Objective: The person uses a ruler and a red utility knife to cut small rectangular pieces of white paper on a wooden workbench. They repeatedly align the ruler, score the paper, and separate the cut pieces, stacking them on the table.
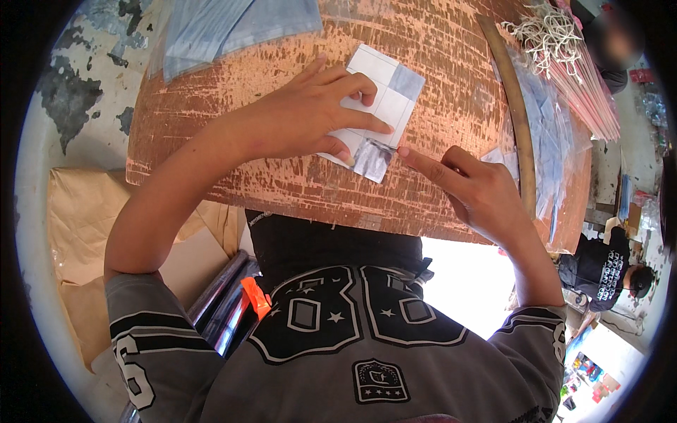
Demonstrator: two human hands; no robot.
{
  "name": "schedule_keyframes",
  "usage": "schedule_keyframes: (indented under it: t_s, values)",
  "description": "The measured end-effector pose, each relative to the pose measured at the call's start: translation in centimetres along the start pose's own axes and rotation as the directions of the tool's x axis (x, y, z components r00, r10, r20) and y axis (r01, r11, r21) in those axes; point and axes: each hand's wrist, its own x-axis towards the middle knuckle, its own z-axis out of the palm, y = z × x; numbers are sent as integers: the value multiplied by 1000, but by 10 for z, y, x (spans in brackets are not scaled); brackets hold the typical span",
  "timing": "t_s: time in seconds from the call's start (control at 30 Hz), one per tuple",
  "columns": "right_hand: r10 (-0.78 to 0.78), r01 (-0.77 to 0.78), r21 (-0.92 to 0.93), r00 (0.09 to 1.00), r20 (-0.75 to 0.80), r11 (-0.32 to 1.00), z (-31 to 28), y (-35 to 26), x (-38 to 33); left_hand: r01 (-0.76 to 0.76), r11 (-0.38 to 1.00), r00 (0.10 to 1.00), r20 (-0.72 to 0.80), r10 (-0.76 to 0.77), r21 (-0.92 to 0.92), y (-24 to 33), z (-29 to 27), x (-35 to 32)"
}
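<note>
A white card marked with a grid lies at a slant on the worn wooden table. One of its squares is pale grey-blue, and at its near corner sits a shiny silver square. My left hand presses the card with spread fingers, thumb and fingertips beside the silver square. At the right edge of that square rests the outstretched index fingertip of my right hand, the other fingers curled in. A thin dark line shows at that fingertip; whether it is a tool in the hand is unclear.
Clear plastic sleeves lie at the table's far left. A curved wooden strip runs along the right, by more plastic sleeves and a bundle of pink sticks with white strings. Brown paper is at left; another person is at right.
</note>
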Motion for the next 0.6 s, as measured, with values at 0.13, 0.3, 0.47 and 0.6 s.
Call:
schedule_keyframes:
  t_s: [0.13, 0.3, 0.47, 0.6]
  values:
    - [-65, 64, -29, 997, -33, 998, 4, 5, -1, -6, 1000, 1000, 4, 6, -3, 0, -1, 0]
    - [-66, 65, -32, 998, -25, 997, 2, 4, 0, -22, 1000, 1000, -2, 22, -2, -3, 1, -1]
    - [-62, 61, -26, 998, -16, 998, 3, 4, 1, -35, 999, 999, -12, 35, -11, -2, -2, -1]
    - [-59, 58, -28, 998, -18, 998, 6, 5, 1, 20, 1000, 999, 43, -20, -12, 1, -3, 1]
